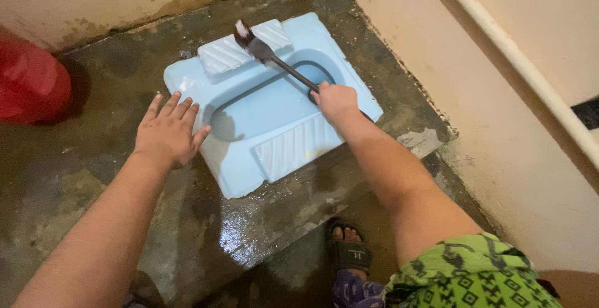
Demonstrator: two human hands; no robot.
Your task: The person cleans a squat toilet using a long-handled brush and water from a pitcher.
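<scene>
Gripping the dark handle of 1 long brush [274,58], the right hand [336,101] is closed around the handle's near end, above the right rim of the pan. The brush slants up and left from that hand, and its bristled head rests on the far footrest [240,47] of 1 pale blue squat toilet pan [232,180]. The bristles are blurred, so their shape is hard to make out.

The left hand [168,132] holds nothing: it lies flat with its fingers spread wide, palm down on the pan's left edge, just beside the oval bowl [268,105].

The pan has 2 ribbed footrests, 1 far and 1 near [293,146], with the bowl between them. It sits sunk in a wet, stained concrete floor [81,177] that shines in front of the pan.

1 red container [28,80] stands at the left, well apart from the pan, and is cut off by the frame edge. 1 pale pipe [518,58] runs slantwise along the right wall.

At the bottom, 1 foot in a dark sandal [349,249] shows beside green patterned shorts [468,277]; the person's other foot is out of view, and both forearms are cut off at the lower edge.
</scene>
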